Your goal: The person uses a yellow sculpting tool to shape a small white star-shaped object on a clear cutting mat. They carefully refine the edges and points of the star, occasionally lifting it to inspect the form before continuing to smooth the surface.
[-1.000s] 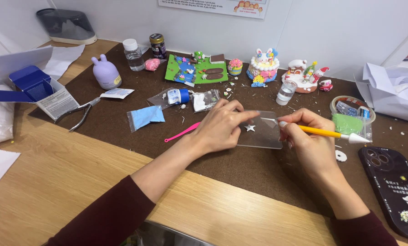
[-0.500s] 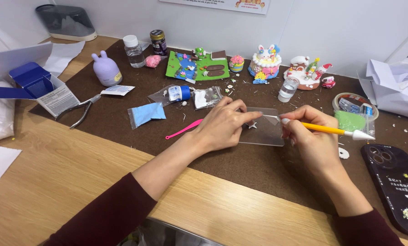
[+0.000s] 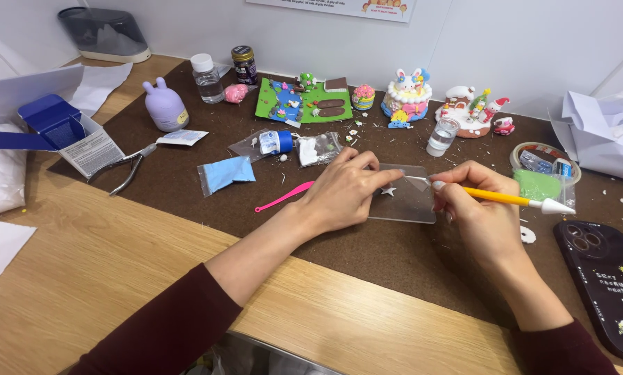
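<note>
- The left hand (image 3: pixel 342 191) lay palm down, fingers curled, fingertips pressing down.
- The right hand (image 3: pixel 474 208) was closed in a pen-style pinch grip.
- Both forearms reached forward in dark red sleeves.

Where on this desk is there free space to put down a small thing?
Bare wood lies left of the left hand, below the pliers. Brown mat between both forearms is free too. Behind the clear sheet, by the clay cake, it is crowded.
</note>
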